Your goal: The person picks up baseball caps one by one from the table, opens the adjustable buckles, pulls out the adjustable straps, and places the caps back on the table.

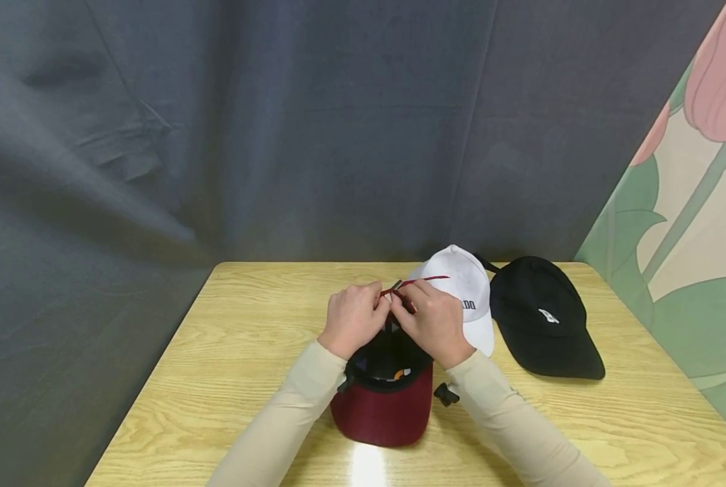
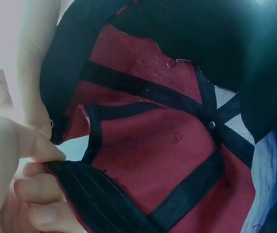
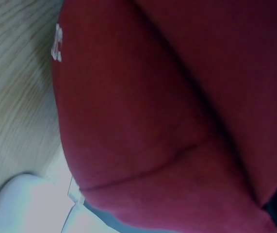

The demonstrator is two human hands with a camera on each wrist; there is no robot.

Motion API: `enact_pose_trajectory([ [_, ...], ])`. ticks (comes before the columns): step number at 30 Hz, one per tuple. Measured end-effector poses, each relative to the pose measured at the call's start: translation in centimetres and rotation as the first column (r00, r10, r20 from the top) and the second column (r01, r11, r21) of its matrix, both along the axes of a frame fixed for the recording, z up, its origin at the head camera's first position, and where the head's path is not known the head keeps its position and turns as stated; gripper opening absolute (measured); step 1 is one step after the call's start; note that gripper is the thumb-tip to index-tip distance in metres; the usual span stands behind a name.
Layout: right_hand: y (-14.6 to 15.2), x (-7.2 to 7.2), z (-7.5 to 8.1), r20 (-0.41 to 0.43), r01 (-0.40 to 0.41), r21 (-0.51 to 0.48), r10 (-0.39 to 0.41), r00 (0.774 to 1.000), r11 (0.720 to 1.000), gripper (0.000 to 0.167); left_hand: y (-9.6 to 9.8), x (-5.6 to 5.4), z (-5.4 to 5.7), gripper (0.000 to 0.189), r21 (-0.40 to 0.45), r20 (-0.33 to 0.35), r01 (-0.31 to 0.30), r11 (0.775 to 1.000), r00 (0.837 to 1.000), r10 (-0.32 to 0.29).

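A maroon baseball cap (image 1: 382, 412) lies with its dark inside facing up and its brim towards me. At its far end, my left hand (image 1: 353, 316) pinches the back edge beside the strap (image 1: 426, 279). Close by on the right, my right hand (image 1: 434, 323) pinches the same strap near a small metal buckle (image 1: 397, 285). In the left wrist view, thumb and fingers (image 2: 43, 194) hold the black-lined band next to the back opening. The right wrist view is filled mostly by the cap's red outer panels (image 3: 128, 111); the right fingers are almost wholly out of that view.
A white cap (image 1: 451, 270) with dark lettering sits just behind my right hand, partly covered by it. Right of it lies a black cap (image 1: 536, 318) with a small white emblem. All rest on a wooden table (image 1: 247, 352), with a dark curtain (image 1: 351, 135) behind.
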State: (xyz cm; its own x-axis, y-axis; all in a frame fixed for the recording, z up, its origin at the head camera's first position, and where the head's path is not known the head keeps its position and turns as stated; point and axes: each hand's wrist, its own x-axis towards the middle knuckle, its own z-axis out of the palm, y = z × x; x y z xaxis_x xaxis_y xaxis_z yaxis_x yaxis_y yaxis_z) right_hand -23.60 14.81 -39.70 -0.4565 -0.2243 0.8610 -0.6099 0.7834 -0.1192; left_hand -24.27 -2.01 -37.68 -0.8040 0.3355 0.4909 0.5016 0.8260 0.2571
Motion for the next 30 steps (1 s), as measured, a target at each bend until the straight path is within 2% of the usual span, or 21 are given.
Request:
enact_pose_trajectory([
  [5, 0.02, 0.01, -0.06, 0.006, 0.015, -0.020, -0.015, 1.000, 1.000, 0.007, -0.09, 0.03, -0.11, 0.031, -0.001, 0.009, -0.019, 1.000, 1.000, 0.019],
  [15, 0.10, -0.02, -0.01, 0.006, -0.033, 0.004, 0.033, 0.999, 0.999, 0.004, -0.19, 0.01, 0.14, 0.037, -0.023, 0.009, 0.021, 1.000, 1.000, -0.021],
  [30, 0.24, 0.14, -0.11, 0.019, 0.018, -0.001, -0.018, 1.000, 1.000, 0.008, -0.28, -0.15, -0.23, 0.035, -0.012, 0.015, 0.024, 1.000, 1.000, -0.024],
])
